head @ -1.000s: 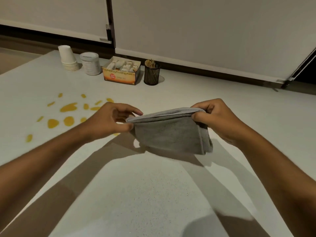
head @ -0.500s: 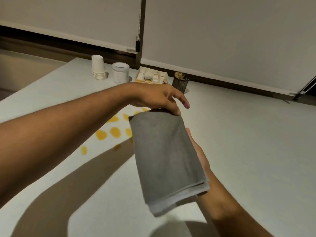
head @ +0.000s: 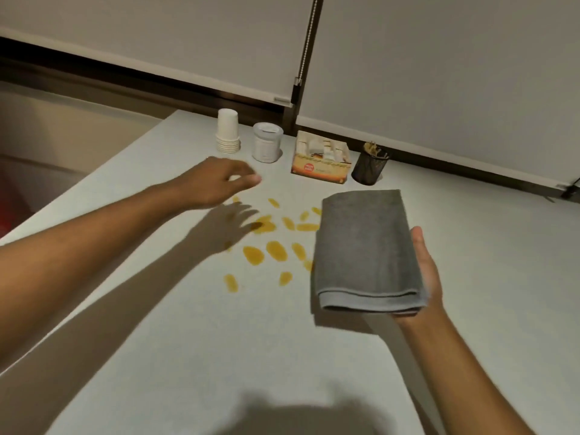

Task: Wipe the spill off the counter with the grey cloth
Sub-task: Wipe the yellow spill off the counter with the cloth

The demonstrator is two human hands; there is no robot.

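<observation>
1. Seen from above: pale counter [head: 219, 356], both bare forearms reaching forward over it.
2. Folded grey cloth [head: 364, 246] lying flat across upturned right hand [head: 428, 277], above the counter; palm under the cloth's right half, thumb visible along the right edge, fingers hidden beneath.
3. Right grip open and flat, supporting the cloth from below rather than pinching it; near folded hem hanging just past the heel of the palm.
4. Left hand [head: 216, 182] blurred, held over the counter's far left, fingers loosely spread, grip open and empty, apart from the cloth.
5. Spill [head: 270, 243]: scattered orange-yellow drops and blobs on the counter, between the two hands, just left of the cloth and partly hidden under its left edge.
6. Along the far edge, left to right: stack of white paper cups [head: 227, 131], white lidded jar [head: 267, 146], orange carton of sachets [head: 320, 160], black mesh holder [head: 369, 166] with sticks.
7. Pale roller blinds behind.
</observation>
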